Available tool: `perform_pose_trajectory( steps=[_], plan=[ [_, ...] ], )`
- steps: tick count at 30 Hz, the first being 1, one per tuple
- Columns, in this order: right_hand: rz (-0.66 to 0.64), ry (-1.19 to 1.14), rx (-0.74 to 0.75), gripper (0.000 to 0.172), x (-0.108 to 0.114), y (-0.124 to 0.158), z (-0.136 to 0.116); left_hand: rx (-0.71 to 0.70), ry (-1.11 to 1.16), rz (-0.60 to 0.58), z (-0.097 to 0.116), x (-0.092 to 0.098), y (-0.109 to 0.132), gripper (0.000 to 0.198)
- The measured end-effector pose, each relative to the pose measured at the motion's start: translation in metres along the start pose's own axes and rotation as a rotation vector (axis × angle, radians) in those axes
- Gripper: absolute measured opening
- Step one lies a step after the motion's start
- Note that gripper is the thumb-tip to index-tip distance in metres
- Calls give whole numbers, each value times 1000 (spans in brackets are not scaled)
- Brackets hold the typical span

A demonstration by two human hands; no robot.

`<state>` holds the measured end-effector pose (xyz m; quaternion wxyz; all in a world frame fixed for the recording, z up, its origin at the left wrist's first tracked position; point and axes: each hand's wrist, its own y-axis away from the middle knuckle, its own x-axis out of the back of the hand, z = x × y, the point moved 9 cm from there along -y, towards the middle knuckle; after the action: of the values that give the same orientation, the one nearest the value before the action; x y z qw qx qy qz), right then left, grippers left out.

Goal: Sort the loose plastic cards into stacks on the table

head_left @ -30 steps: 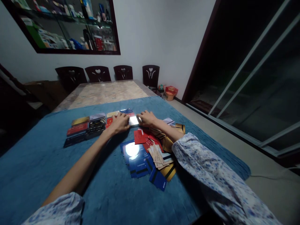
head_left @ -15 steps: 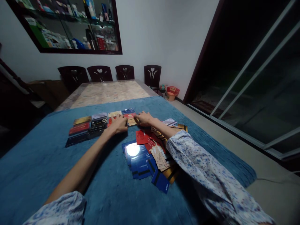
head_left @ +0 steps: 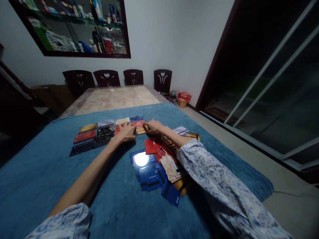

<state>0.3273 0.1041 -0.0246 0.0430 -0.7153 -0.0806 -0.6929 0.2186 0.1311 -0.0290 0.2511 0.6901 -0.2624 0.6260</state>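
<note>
Both my hands reach to the right end of a neat block of plastic cards laid in rows. A gold card [head_left: 141, 130] lies flat there, under a red card [head_left: 138, 123]. My left hand [head_left: 127, 131] is at its left edge with curled fingers, partly covering another red card. At its right edge, my right hand [head_left: 153, 126] grips with bent fingers. Farther left in the block are black cards [head_left: 105, 131] and a red card [head_left: 84, 136]. Close to my right forearm is a loose pile of blue cards [head_left: 149, 174], red cards [head_left: 151, 146] and beige cards [head_left: 168, 166].
A blue cloth [head_left: 112, 199] covers the near part of the table, with the patterned tabletop [head_left: 119, 96] bare beyond it. Dark wooden chairs [head_left: 107, 78] line the far side. More gold cards [head_left: 194, 135] lie beyond my right forearm.
My hands stay at the gold card with barely any movement. The whole view has shifted very slightly; the cards keep their places.
</note>
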Motion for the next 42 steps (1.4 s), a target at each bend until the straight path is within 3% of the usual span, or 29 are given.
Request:
perform_pose_trajectory(
  steps=[14, 22, 30, 35, 42],
  plan=[
    [14, -27, -12, 33, 6, 2, -3, 6, 32, 2, -3, -3, -3, 44],
    [13, -16, -34, 34, 4, 2, -6, -11, 20, 25, 3, 5, 1, 39],
    [-34, 18, 12, 34, 0, 1, -9, -80, 18, 51, 12, 7, 1, 55],
    [-54, 33, 84, 36, -2, 3, -11, -87, 29, 53, 12, 5, 0, 50],
    [-9, 42, 70, 48, 6, 13, -2, -72, 57, 88, 11, 3, -2, 32]
  ],
)
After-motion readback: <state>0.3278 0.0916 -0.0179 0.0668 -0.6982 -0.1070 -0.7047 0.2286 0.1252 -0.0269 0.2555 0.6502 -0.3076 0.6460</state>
